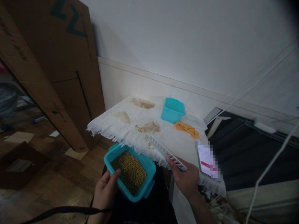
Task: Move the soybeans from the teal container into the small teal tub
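My left hand [106,188] grips the near left rim of a teal plastic container [149,169], thumb over the edge. Yellow soybeans [133,169] and darker green beans fill its bottom; it hangs over my lap, just below the table's front edge. In my right hand [185,177] is a flat white slotted plastic strip [167,152], its far end at the cloth near several loose beans [148,143]. Beyond it lies a mixed pile [149,127] of beans and pale grains. A pale grain heap [121,117] sits to the left, another bean pile [143,103] at the back.
A fringed white cloth [112,127] covers the small table. On it stand a second teal container [173,113], a clear lid [195,120], an orange cloth [187,129] and a phone [207,161]. A tall cardboard box [70,62] stands left; a white cable [257,177] crosses the right.
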The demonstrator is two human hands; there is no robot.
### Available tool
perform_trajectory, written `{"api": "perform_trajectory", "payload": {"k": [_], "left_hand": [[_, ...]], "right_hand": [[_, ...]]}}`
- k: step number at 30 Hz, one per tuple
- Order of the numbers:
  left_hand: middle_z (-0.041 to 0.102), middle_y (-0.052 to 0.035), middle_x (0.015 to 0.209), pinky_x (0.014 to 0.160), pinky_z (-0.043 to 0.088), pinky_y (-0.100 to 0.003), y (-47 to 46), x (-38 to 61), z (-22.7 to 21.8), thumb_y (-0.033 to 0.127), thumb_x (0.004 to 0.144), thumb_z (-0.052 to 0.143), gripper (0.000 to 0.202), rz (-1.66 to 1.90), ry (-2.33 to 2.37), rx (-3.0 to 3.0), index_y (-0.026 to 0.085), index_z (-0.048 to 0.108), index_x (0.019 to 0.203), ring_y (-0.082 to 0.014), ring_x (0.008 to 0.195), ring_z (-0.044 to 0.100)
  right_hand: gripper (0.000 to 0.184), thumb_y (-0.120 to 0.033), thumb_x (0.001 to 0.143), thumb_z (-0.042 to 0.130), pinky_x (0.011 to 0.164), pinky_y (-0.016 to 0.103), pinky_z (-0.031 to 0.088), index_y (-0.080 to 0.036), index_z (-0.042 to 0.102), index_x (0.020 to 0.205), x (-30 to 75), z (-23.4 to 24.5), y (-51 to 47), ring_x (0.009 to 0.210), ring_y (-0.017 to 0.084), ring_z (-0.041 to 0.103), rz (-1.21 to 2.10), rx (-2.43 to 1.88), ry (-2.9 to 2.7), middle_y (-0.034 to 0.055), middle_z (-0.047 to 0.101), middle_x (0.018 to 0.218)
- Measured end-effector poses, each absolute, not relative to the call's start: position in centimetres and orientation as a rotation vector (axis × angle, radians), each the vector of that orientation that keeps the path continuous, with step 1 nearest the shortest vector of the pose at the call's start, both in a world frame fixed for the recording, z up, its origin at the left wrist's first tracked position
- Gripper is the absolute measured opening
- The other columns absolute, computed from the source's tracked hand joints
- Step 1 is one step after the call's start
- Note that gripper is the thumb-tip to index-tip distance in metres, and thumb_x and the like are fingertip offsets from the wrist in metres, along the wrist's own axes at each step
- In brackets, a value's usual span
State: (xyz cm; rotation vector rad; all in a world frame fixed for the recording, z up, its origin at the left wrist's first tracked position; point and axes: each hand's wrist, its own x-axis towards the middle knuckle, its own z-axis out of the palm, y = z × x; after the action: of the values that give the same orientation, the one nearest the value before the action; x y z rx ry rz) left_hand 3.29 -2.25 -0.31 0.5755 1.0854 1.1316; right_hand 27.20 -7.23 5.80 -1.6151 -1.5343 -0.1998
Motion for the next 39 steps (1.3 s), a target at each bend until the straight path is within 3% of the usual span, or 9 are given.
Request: {"api": "perform_trajectory", "payload": {"k": [9, 15, 20, 26, 32, 35, 39], "left_hand": [[0.064, 0.0020, 0.061, 0.050, 0.045, -0.023, -2.5, 3.3, 0.2, 0.033, 0.067, 0.072, 0.025, 1.100, 1.057, 0.575, 0.018, 0.066, 0.086, -0.0108, 0.047, 0.052], [0.054, 0.0054, 0.044, 0.038, 0.034, -0.020, -2.5, 3.3, 0.3, 0.034, 0.062, 0.075, 0.022, 1.100, 1.106, 0.588, 0.016, 0.065, 0.071, -0.0071, 0.035, 0.039], [0.064, 0.0023, 0.055, 0.047, 0.043, -0.021, -2.2, 3.1, -0.3, 0.035, 0.062, 0.075, 0.024, 1.124, 1.078, 0.555, 0.017, 0.066, 0.075, -0.0108, 0.047, 0.054], [0.062, 0.0041, 0.052, 0.044, 0.042, -0.020, -1.9, 2.7, 0.4, 0.033, 0.061, 0.077, 0.025, 1.133, 1.083, 0.517, 0.017, 0.067, 0.078, -0.0100, 0.044, 0.052], [0.062, 0.0044, 0.051, 0.047, 0.046, -0.022, -1.6, 2.4, 0.6, 0.032, 0.060, 0.077, 0.024, 1.128, 1.061, 0.471, 0.018, 0.066, 0.076, -0.0120, 0.045, 0.055], [0.062, 0.0044, 0.052, 0.048, 0.046, -0.021, -1.6, 2.2, 0.1, 0.032, 0.063, 0.076, 0.023, 1.120, 1.056, 0.488, 0.018, 0.066, 0.079, -0.0109, 0.045, 0.055], [0.062, 0.0040, 0.054, 0.045, 0.042, -0.018, -1.6, 2.1, -0.7, 0.033, 0.066, 0.074, 0.023, 1.120, 1.068, 0.538, 0.018, 0.066, 0.081, -0.0093, 0.046, 0.053]], "right_hand": [[0.017, -0.019, 0.080, 0.060, 0.066, 0.027, 0.057, -0.022, 0.071, 0.093, 24.1, 5.4, -8.6, 0.069, 0.018, 0.069, -0.235, -1.436, -1.649, 0.0024, 0.073, 0.082], [0.018, -0.030, 0.081, 0.058, 0.068, 0.028, 0.056, -0.021, 0.073, 0.086, 25.9, 6.0, -6.3, 0.071, 0.020, 0.069, -0.208, -1.611, -1.443, 0.0035, 0.073, 0.080], [0.024, -0.035, 0.081, 0.057, 0.062, 0.025, 0.055, -0.017, 0.073, 0.087, 28.1, 5.8, -3.4, 0.067, 0.019, 0.069, -0.093, -1.639, -1.425, 0.0041, 0.073, 0.078], [0.020, -0.030, 0.082, 0.056, 0.072, 0.028, 0.056, -0.020, 0.072, 0.089, 27.0, 5.3, -3.7, 0.075, 0.019, 0.069, -0.072, -1.549, -1.548, 0.0038, 0.073, 0.085], [0.021, -0.024, 0.083, 0.054, 0.071, 0.022, 0.056, -0.026, 0.071, 0.096, 25.1, 6.5, -5.6, 0.077, 0.015, 0.069, -0.016, -1.445, -1.736, -0.0013, 0.072, 0.089], [0.018, -0.030, 0.082, 0.057, 0.068, 0.023, 0.055, -0.023, 0.073, 0.088, 26.6, 6.7, -5.1, 0.073, 0.017, 0.070, -0.182, -1.533, -1.610, 0.0012, 0.073, 0.083], [0.028, -0.039, 0.080, 0.059, 0.058, 0.026, 0.053, -0.015, 0.073, 0.083, 30.6, 6.0, -3.4, 0.064, 0.022, 0.069, -0.479, -1.751, -1.342, 0.0067, 0.072, 0.071]]}}
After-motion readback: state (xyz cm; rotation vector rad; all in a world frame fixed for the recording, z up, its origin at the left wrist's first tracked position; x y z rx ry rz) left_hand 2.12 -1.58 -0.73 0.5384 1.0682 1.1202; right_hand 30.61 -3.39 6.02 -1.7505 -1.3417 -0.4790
